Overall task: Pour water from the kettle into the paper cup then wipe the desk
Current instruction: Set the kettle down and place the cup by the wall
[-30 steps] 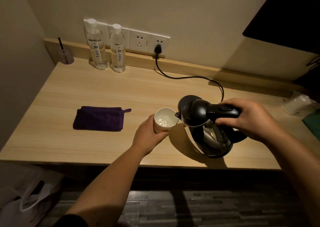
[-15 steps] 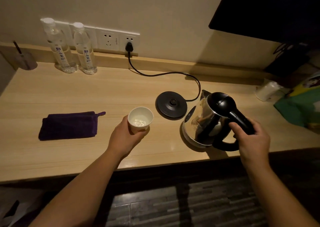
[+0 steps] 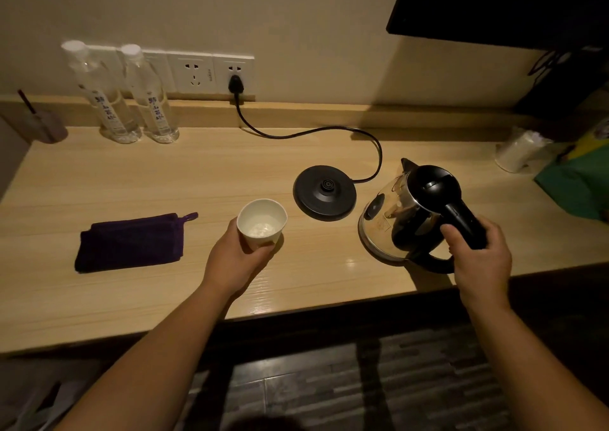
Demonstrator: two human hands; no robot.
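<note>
A white paper cup (image 3: 262, 221) with water in it stands on the wooden desk (image 3: 197, 180), and my left hand (image 3: 235, 259) is wrapped around its near side. The steel kettle (image 3: 400, 214) with a black lid and handle rests on the desk to the right, near the front edge. My right hand (image 3: 479, 259) grips its black handle. A folded purple cloth (image 3: 130, 242) lies flat on the desk left of the cup.
The kettle's round black base (image 3: 324, 191) sits between cup and kettle, its cord (image 3: 313, 133) running to a wall socket. Two water bottles (image 3: 131, 97) stand at the back left beside a small holder (image 3: 47, 125). A white roll (image 3: 517, 150) and green bag (image 3: 576, 183) sit far right.
The kettle has gone from pouring over the cup to standing on the desk at the right. My left hand has stayed on the cup, which is back on the desk.
</note>
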